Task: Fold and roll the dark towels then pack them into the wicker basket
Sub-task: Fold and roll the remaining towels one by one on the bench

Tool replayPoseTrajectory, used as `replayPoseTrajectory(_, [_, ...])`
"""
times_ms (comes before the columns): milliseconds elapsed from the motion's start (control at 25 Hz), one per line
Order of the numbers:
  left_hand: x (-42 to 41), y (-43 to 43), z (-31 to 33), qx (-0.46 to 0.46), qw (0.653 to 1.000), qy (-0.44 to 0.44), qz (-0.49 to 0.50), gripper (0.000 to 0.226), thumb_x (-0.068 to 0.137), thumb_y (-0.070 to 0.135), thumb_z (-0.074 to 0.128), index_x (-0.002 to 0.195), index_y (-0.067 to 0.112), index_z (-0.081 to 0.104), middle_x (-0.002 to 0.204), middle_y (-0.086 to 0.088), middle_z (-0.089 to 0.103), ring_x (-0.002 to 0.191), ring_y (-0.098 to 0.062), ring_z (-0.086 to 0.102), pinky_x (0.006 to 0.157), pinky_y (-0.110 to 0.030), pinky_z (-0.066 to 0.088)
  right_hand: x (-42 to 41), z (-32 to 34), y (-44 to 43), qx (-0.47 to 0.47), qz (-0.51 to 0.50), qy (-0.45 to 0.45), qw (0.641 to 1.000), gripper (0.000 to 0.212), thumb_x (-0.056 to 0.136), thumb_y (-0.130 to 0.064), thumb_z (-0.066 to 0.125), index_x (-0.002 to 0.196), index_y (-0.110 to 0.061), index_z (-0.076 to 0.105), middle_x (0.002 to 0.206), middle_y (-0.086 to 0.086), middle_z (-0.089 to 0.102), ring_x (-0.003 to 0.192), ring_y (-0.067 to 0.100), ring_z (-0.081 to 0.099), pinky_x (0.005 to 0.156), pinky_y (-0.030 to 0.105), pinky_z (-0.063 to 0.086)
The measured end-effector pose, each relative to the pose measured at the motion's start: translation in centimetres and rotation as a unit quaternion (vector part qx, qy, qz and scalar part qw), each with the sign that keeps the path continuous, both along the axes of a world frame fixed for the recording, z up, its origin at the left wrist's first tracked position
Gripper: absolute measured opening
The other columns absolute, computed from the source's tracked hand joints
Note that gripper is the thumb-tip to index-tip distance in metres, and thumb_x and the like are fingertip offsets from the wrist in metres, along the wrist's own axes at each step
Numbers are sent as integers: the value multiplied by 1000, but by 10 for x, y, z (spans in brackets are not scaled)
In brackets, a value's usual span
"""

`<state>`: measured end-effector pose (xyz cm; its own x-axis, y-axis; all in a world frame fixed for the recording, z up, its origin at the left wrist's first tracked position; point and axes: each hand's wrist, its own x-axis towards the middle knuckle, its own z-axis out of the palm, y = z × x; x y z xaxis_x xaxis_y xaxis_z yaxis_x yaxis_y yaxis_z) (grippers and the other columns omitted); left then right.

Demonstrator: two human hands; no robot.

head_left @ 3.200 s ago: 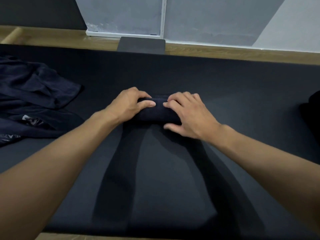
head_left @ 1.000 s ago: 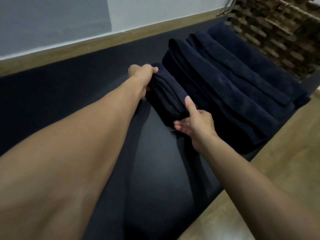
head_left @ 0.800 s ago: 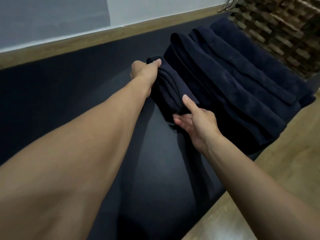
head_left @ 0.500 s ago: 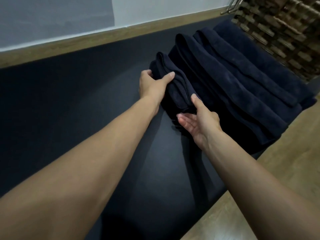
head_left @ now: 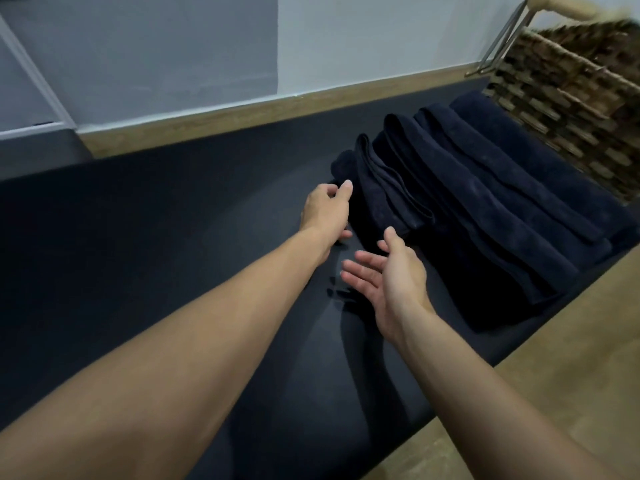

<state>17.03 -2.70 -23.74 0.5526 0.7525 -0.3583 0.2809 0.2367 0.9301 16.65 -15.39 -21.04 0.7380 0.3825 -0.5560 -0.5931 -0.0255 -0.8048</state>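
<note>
dark desk (head_left: 173,237), rolled towels (head_left: 502,216) beside a wicker basket (head_left: 571,98); left hand (head_left: 327,211) and right hand (head_left: 391,275) relaxed, empty, just beside the nearest towel (head_left: 381,192).

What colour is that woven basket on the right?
Brown wicker basket, woven in darker and lighter strips; the head view shows it.

Both arms are bare and reach forward. The left arm (head_left: 194,334) comes in from the low left side, long and almost straight. The left hand (head_left: 327,211) shows its back. Its fingers are bent a little and loose, its thumb (head_left: 346,186) points up, and it holds nothing. The right arm (head_left: 485,386) comes in from the low right side. The right hand (head_left: 388,275) is turned palm up, with its fingers (head_left: 360,271) straight and spread. It holds nothing too. The two hands are close but apart.
</note>
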Motion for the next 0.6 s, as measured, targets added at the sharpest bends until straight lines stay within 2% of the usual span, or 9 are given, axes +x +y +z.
replayPoseTrajectory(80, [-12,-2,7,7,1000,0,-14,37,100,42,49,127,19,57,118,-4,61,96,-23,66,75,-37,61,-11,6,7,-3,31,-23,999,26,103,-37,45,114,-14,52,106,18,65,88,29,72,68,36,62])
replayPoseTrajectory(200, [-29,0,10,57,997,20,-38,35,99,42,47,125,21,60,120,-3,63,106,-25,64,90,-44,56,-28,12,19,13,70,-53,996,18,104,-33,43,99,-19,52,102,16,69,88,28,72,72,36,61])
replayPoseTrajectory(280, [-47,5,17,78,996,26,-32,35,98,46,46,120,25,62,119,-1,64,108,-26,64,95,-48,53,-38,12,31,19,93,-80,992,19,103,-34,43,101,-19,54,100,14,70,85,26,73,73,36,61])
replayPoseTrajectory(480, [-144,35,43,111,992,36,55,32,98,49,47,110,26,66,102,3,71,91,-15,68,87,-38,56,-101,19,85,22,217,-136,967,24,99,-41,47,104,-21,59,100,5,74,91,19,73,82,41,60])
replayPoseTrajectory(600, [-220,56,60,130,983,41,125,36,98,50,46,111,24,68,99,4,71,92,-13,68,89,-39,56,-157,34,117,47,296,-159,941,24,99,-41,48,105,-21,59,101,3,73,93,17,72,87,43,58])
